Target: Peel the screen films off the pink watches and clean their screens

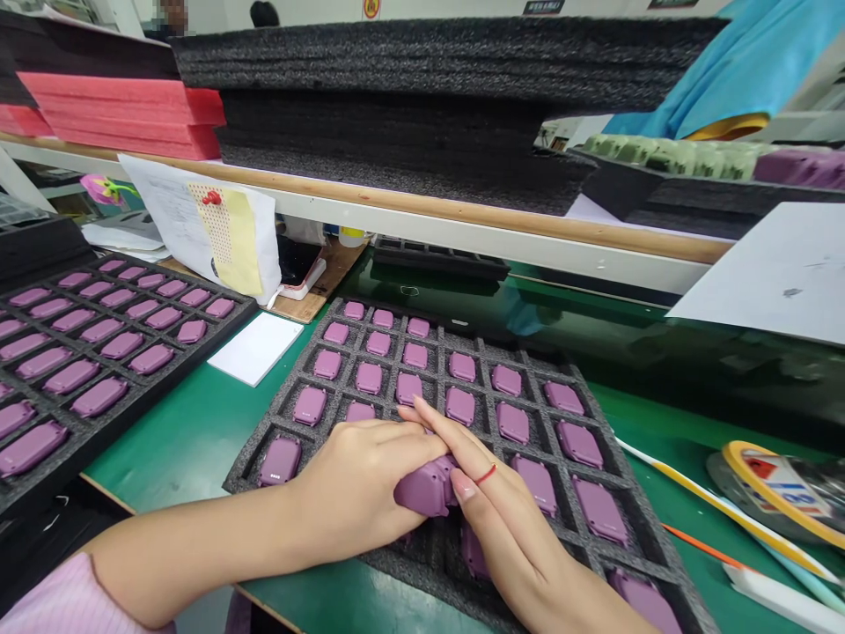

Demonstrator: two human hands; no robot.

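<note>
A black foam tray (pixel 422 537) with a grid of pockets lies on the green table in front of me, holding several purple plastic housings. My left hand (pixel 360 484) and my right hand (pixel 502 519) meet over the tray's near middle. Together they grip one purple housing (pixel 426 489), lifted slightly above the pockets. My left fingers curl over its top. My right thumb presses its side, and the right fingers stretch forward across the tray. A red band circles one right finger.
A second foam tray (pixel 132 405) of purple housings sits at the left. A white card (pixel 256 348) lies between the trays. Tape rolls (pixel 779 493) and a tool lie at the right. Stacked black foam (pixel 422 106) and red foam (pixel 125 114) fill the shelf above.
</note>
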